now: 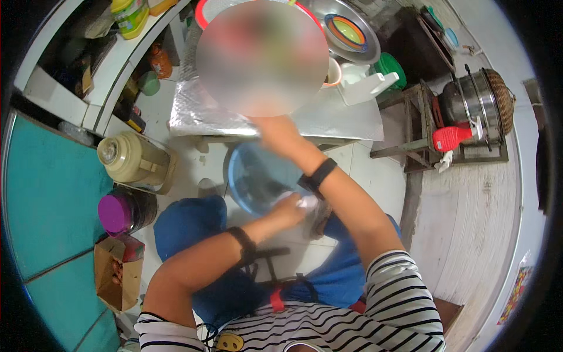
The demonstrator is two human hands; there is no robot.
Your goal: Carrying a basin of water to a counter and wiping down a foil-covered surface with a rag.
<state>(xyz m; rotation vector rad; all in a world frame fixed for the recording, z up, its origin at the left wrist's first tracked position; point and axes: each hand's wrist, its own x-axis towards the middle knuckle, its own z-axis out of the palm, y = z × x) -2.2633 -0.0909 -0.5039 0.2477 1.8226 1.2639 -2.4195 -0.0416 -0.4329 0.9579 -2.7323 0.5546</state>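
My left hand (288,212) is closed around a small whitish thing (308,201), too blurred to name, at the near right rim of a blue plastic basin (234,176). The basin stands on the tiled floor between my knees, partly under the low table. My right hand (278,132) reaches over the basin to the front edge of the foil-covered table (189,110). A large blurred patch hides its fingers and most of what lies on the table there.
A steel bowl (371,50) with nested colourful bowls (347,33) and a white plastic holder (358,90) stand at the table's right. Left are a beige thermos (127,158), a purple-lidded jar (115,214) and a cardboard box (129,281). A wooden stand (413,154) bears a steel pot (466,101).
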